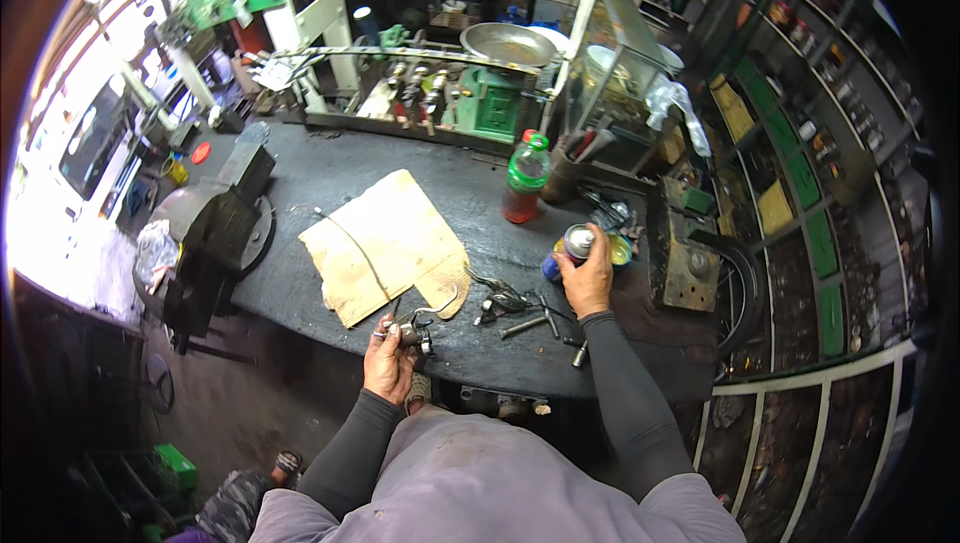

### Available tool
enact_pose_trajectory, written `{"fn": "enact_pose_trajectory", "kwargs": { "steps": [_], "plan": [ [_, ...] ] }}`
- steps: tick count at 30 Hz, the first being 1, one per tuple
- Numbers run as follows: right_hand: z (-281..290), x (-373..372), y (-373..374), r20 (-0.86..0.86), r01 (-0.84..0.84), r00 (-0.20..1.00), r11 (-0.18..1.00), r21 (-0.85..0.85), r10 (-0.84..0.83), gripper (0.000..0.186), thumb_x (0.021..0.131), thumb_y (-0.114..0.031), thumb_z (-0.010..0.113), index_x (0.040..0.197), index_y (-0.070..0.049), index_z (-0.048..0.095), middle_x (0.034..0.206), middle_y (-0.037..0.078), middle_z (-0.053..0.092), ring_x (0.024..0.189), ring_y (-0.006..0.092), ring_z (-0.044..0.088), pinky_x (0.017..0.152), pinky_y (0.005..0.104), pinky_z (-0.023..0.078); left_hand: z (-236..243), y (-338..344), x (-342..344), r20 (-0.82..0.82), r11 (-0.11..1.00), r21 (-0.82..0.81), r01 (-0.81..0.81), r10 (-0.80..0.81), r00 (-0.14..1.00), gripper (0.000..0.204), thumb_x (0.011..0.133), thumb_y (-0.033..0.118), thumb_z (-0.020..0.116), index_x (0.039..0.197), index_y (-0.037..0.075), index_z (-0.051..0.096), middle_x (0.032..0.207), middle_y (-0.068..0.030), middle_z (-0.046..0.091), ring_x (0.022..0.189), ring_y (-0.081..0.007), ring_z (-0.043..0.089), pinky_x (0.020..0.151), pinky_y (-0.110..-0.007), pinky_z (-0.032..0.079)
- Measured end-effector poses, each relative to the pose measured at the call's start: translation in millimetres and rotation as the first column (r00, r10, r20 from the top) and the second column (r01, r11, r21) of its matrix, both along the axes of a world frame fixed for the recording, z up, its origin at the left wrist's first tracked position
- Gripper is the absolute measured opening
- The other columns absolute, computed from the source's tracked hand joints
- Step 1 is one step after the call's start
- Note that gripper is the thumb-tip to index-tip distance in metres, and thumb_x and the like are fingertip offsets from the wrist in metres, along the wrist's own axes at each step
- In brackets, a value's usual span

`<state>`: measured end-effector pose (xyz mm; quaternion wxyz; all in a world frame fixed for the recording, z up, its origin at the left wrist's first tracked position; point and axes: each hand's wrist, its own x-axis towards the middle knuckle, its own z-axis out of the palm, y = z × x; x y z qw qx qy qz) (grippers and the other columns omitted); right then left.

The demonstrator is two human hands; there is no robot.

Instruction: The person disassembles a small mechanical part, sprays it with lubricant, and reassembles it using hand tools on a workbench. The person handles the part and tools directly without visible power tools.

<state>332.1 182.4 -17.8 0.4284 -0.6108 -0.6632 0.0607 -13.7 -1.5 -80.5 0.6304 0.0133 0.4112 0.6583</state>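
Observation:
My left hand is closed around a small dark metal part with a wire running from it, held at the bench's front edge. Its exact kind is too small to make out. Over the right side of the bench, my right hand grips a blue spray can with a silver top, which stands upright. A flattened piece of cardboard lies beyond my left hand, with a thin cable across it. Between my hands are a cluster of dark wires and several metal rods and sockets.
A bench vise is fixed at the left. Red liquid fills part of a green-capped bottle behind the spray can. A heavy metal block sits at the right, near shelving. Someone's camouflage-clad leg shows at the lower left.

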Motion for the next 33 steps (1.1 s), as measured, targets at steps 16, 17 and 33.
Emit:
{"fn": "enact_pose_trajectory", "kwargs": {
  "steps": [16, 17, 33],
  "plan": [
    [-47.1, -48.6, -44.6, 0.339, -0.267, 0.799, 0.798, -0.540, 0.497, 0.070, 0.092, -0.014, 0.081, 0.154, 0.001, 0.054, 0.142, 0.027, 0.068, 0.134, 0.0454, 0.063, 0.113, 0.0538, 0.049, 9.3, -63.6, -40.5, 0.067, 0.969, 0.165, -0.182, 0.173, 0.983, 0.046, 0.104, 0.010, 0.077, 0.146, 0.017, 0.061, 0.124, -0.0037, 0.075, 0.115, -0.0196, 0.070, 0.105, -0.044, 0.052],
    [-48.5, -41.3, -38.5, 0.341, -0.210, 0.782, 0.735, -0.644, 0.522, 0.069, 0.092, -0.016, 0.081, 0.154, 0.001, 0.055, 0.138, 0.027, 0.070, 0.131, 0.0455, 0.065, 0.112, 0.0535, 0.050, 4.5, -65.3, -32.0, 0.051, 0.970, 0.165, -0.181, 0.175, 0.983, 0.046, 0.104, 0.011, 0.077, 0.147, 0.016, 0.061, 0.124, -0.0031, 0.075, 0.115, -0.0192, 0.070, 0.105, -0.044, 0.052],
    [-63.9, -27.0, -4.0, 0.188, -0.374, 0.704, 0.583, -0.722, 0.685, 0.073, 0.091, -0.029, 0.085, 0.151, 0.002, 0.056, 0.134, 0.032, 0.072, 0.130, 0.0456, 0.068, 0.110, 0.0545, 0.054, 4.5, -187.4, 111.9, -0.008, 0.890, 0.100, -0.445, 0.448, 0.894, 0.047, 0.110, 0.027, 0.072, 0.154, 0.020, 0.056, 0.145, -0.0065, 0.069, 0.130, -0.0267, 0.066, 0.105, -0.052, 0.057]
  ]
}}
